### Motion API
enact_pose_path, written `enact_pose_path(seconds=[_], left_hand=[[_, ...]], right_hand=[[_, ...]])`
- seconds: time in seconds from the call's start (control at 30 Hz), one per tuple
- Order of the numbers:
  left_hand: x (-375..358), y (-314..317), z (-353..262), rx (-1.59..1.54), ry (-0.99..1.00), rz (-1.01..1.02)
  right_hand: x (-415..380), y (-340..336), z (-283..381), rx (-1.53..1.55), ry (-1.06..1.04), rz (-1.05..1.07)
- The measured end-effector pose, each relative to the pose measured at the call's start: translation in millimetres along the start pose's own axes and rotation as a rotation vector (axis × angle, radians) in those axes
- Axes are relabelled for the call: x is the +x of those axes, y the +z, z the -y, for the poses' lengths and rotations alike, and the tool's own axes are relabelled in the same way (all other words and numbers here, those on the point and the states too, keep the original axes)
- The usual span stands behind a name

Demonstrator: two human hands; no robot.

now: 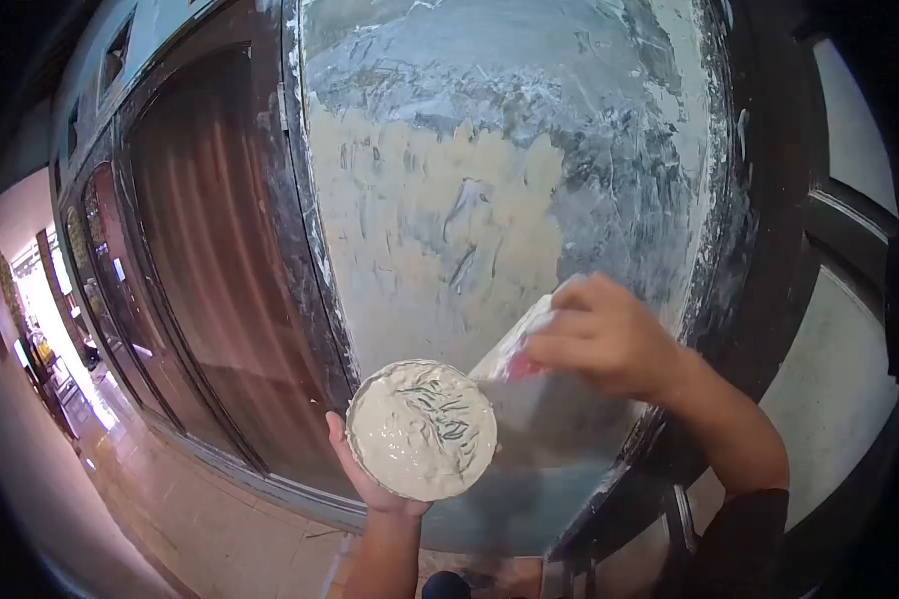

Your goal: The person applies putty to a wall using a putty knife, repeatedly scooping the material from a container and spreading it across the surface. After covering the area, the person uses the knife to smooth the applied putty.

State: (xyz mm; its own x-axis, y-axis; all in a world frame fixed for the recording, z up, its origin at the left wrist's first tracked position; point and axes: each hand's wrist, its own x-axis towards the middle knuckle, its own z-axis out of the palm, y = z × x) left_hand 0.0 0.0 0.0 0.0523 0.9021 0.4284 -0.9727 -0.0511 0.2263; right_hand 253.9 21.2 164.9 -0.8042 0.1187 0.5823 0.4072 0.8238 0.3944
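Observation:
A round container [354,461] full of cream-coloured putty [395,444] rests in my left hand [372,487], whose fingers wrap its underside and edge. Ridges and darker streaks mark the putty's right half. My right hand [609,339] is closed on a putty scraper [517,347], smeared with whitish putty and showing some pink near the fingers. The scraper slants down to the container's upper right rim, overlapping it in this view. Behind both hands stands a grey-blue wall panel [619,190], with a patch of cream putty [400,210] spread unevenly across its left and middle.
Left of the panel is a dark-framed window [205,230] with a reddish-brown curtain behind the glass. A dark wooden frame with pale panes [844,339] borders the right side. Tiled floor [220,499] lies below, running toward a bright opening [50,309] at far left.

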Motion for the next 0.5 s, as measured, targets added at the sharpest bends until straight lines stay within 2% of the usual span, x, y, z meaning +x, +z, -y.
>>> enact_pose_path(seconds=[0.07,0.1,0.17,0.5], left_hand=[[-1.6,4.7,3.7,0.102,0.012,-0.053],[1.3,7.1,-5.1,0.145,-0.013,-0.05],[-1.7,12.1,3.1,0.011,0.034,-0.013],[-6.8,18.5,10.7,0.039,-0.007,-0.006]], right_hand=[[1.8,1.6,30.2,-0.209,-0.194,0.049],[-0.1,16.1,39.3,-0.207,-0.158,0.015],[-4.3,24.3,45.6,-0.351,-0.253,-0.098],[-6.0,27.6,51.4,-0.418,-0.273,-0.08]])
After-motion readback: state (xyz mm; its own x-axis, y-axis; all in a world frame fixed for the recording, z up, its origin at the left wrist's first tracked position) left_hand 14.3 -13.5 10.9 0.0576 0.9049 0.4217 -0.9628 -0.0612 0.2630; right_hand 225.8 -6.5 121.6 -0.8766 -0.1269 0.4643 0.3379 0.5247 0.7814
